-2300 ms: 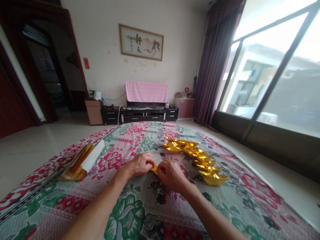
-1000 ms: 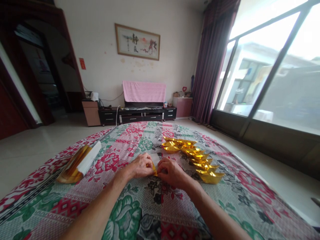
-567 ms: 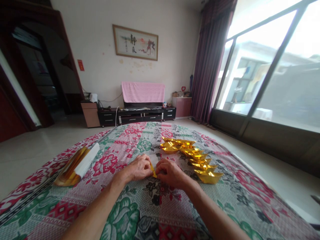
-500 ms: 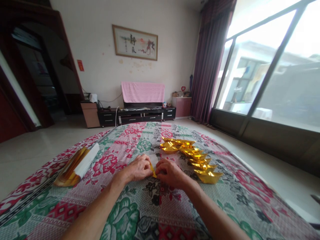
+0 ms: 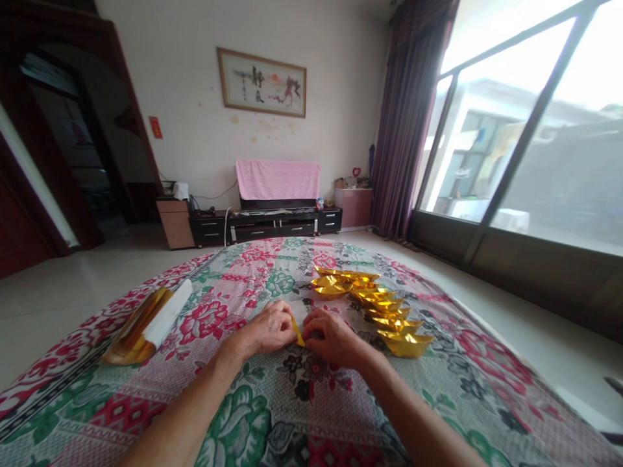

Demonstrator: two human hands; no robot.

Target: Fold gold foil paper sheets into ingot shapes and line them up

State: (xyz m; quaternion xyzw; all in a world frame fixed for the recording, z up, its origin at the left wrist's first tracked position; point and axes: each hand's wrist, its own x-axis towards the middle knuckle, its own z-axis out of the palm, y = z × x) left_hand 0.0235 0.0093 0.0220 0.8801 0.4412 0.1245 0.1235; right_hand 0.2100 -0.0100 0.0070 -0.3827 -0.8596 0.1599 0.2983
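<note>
Between my hands, on the patterned tablecloth, lies a sheet of paper (image 5: 298, 331) with a gold folded edge and a whitish part behind it. My left hand (image 5: 272, 326) pinches its gold edge from the left. From the right, my right hand (image 5: 331, 336) has its fingers curled on the sheet's near corner. Several shiny gold folded paper boats (image 5: 406, 342) stand in a slanting row to the right of my hands. A stack of gold and white paper sheets (image 5: 146, 324) rests at the left. My fingertips hide part of the sheet.
The round table's floral cloth (image 5: 238, 421) spreads under everything. Beyond it stand a low black cabinet (image 5: 277, 227) and a pink cloth (image 5: 277, 179) over a screen-shaped object. A purple curtain (image 5: 409, 123) and large windows are on the right.
</note>
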